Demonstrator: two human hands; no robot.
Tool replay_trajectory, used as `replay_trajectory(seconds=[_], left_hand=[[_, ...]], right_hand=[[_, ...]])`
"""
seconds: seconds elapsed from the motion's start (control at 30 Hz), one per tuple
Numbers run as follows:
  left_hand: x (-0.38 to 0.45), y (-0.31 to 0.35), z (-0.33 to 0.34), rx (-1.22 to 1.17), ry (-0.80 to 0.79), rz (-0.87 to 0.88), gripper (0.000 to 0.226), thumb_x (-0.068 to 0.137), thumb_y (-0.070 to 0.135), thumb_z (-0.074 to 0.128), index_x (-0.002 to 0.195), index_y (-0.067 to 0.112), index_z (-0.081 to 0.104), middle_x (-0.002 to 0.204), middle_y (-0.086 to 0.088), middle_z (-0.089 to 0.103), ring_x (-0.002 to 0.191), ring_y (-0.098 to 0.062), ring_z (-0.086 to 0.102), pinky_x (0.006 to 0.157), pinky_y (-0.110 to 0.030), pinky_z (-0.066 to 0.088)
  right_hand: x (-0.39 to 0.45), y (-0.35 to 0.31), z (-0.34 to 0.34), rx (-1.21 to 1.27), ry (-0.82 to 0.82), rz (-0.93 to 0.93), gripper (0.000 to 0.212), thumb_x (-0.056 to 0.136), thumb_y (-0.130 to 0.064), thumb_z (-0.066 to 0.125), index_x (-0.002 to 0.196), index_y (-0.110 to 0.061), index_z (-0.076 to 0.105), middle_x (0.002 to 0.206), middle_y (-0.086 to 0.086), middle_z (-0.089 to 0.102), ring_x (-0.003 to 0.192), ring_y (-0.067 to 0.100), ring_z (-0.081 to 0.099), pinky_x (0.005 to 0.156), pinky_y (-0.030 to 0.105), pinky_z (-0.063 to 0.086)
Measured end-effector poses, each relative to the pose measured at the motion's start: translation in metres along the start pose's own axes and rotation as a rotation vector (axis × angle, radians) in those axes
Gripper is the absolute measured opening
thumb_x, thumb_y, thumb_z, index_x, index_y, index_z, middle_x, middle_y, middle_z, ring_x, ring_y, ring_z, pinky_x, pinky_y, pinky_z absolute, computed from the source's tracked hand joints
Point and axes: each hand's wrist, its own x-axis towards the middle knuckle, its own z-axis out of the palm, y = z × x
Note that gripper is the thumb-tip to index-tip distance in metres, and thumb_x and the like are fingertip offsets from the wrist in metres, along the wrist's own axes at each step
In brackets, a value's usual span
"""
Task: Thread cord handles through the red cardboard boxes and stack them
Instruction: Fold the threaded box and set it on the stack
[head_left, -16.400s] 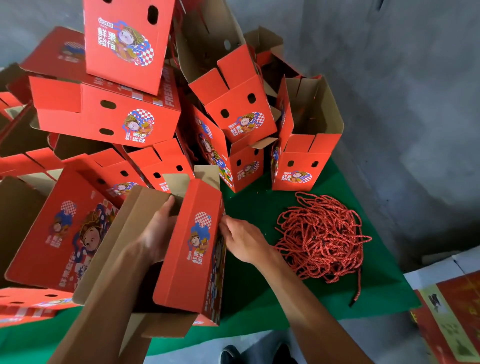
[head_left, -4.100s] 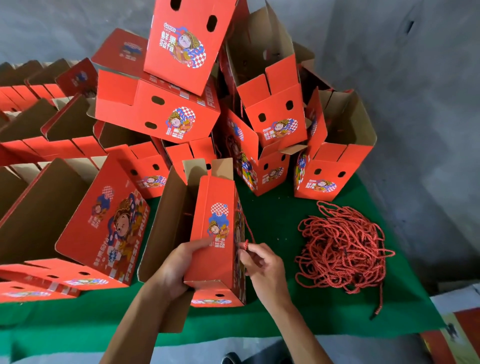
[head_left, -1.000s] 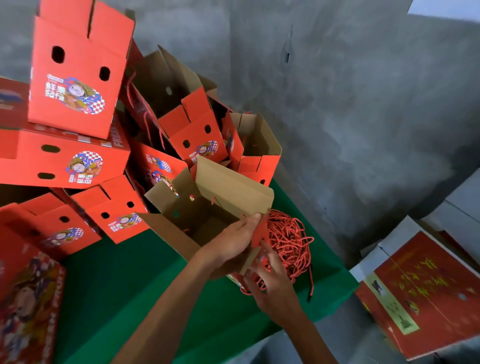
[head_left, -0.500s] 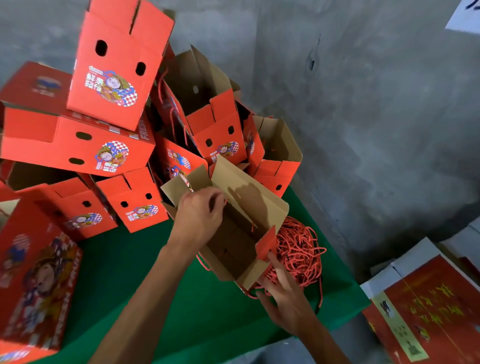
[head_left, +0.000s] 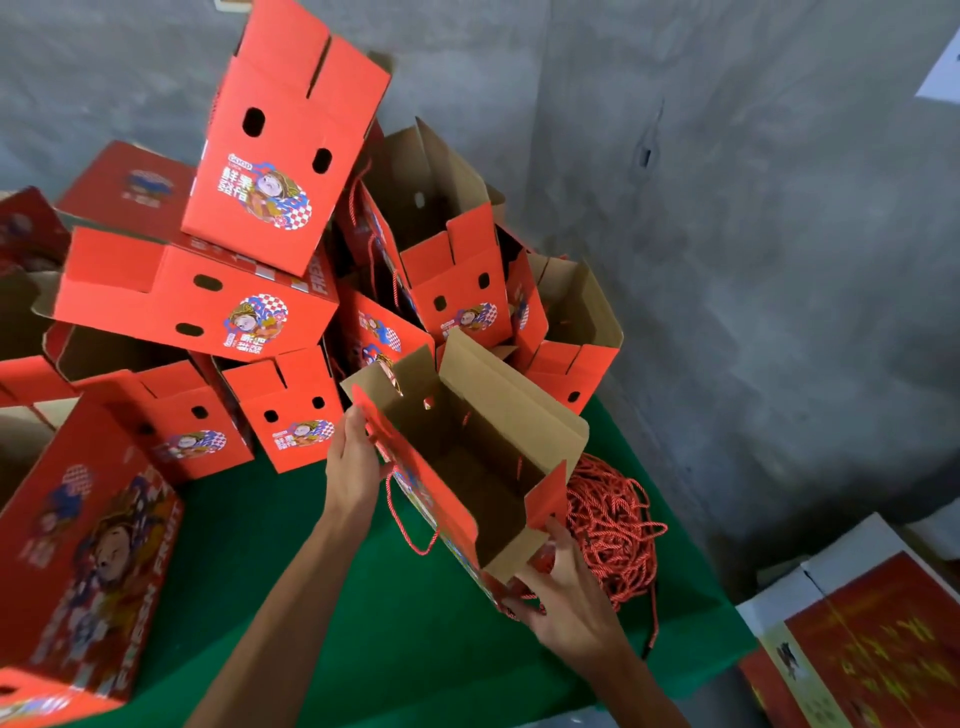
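Since half a second ago the left hand (head_left: 355, 467) has slid from the box's inside to its outer left wall, fingers curled over the rim of the open box (head_left: 467, 467). The right hand (head_left: 566, 597) grips the box's near lower corner from beneath. A threaded cord handle (head_left: 408, 525) loops just right of the left grip. Loose cords (head_left: 613, 530) lie on the green bench (head_left: 363, 623) beyond the right grip; stacked boxes (head_left: 249, 291) rise behind.
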Motion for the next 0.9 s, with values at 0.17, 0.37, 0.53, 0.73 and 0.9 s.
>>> replay_trajectory(seconds=[0.17, 0.37, 0.53, 0.73, 0.9], left_hand=[[0.004, -0.001, -0.004, 0.054, -0.018, 0.106, 0.057, 0.101, 0.063, 0.043, 0.149, 0.033, 0.05, 0.146, 0.005, 0.057, 0.136, -0.018, 0.053, 0.115, -0.047, 0.043], [0.021, -0.001, -0.019, 0.202, 0.007, 0.059, 0.07, 0.099, 0.063, 0.051, 0.15, 0.015, 0.044, 0.147, 0.0, 0.053, 0.137, -0.019, 0.051, 0.108, -0.036, 0.043], [0.005, 0.023, -0.035, 0.326, 0.002, 0.169, 0.064, 0.091, 0.078, 0.047, 0.091, 0.017, 0.066, 0.064, 0.004, 0.069, 0.058, -0.011, 0.066, 0.056, -0.031, 0.05], [-0.019, 0.062, -0.059, 0.554, 0.173, 0.523, 0.048, 0.092, 0.077, 0.05, 0.092, 0.031, 0.063, 0.077, 0.015, 0.071, 0.068, -0.003, 0.067, 0.056, -0.03, 0.052], [-0.033, 0.106, -0.08, 0.463, 0.316, 0.668, 0.047, 0.093, 0.074, 0.052, 0.109, 0.033, 0.068, 0.09, 0.021, 0.073, 0.084, 0.002, 0.069, 0.069, -0.029, 0.054]], right_hand=[[0.005, -0.003, -0.022, 0.033, 0.027, 0.052, 0.049, 0.076, -0.056, 0.081, 0.118, -0.047, 0.056, 0.146, 0.001, 0.032, 0.12, 0.016, 0.056, 0.086, 0.033, 0.063], [0.008, -0.02, -0.053, 0.406, 0.162, 0.219, 0.049, 0.068, -0.074, 0.083, 0.106, -0.046, 0.068, 0.143, -0.031, 0.033, 0.128, -0.008, 0.047, 0.097, 0.0, 0.039], [0.022, -0.035, -0.074, 0.592, 0.226, 0.235, 0.053, 0.075, -0.066, 0.082, 0.118, -0.037, 0.07, 0.139, -0.021, 0.048, 0.134, 0.009, 0.049, 0.101, 0.012, 0.043], [0.046, -0.049, -0.102, 0.769, 0.311, 0.218, 0.057, 0.081, -0.063, 0.077, 0.128, -0.032, 0.064, 0.133, -0.002, 0.063, 0.123, 0.023, 0.063, 0.098, 0.042, 0.054], [0.085, -0.069, -0.126, 0.846, 0.347, 0.166, 0.053, 0.081, -0.064, 0.073, 0.124, -0.035, 0.063, 0.119, -0.001, 0.074, 0.109, 0.02, 0.072, 0.089, 0.04, 0.06]])
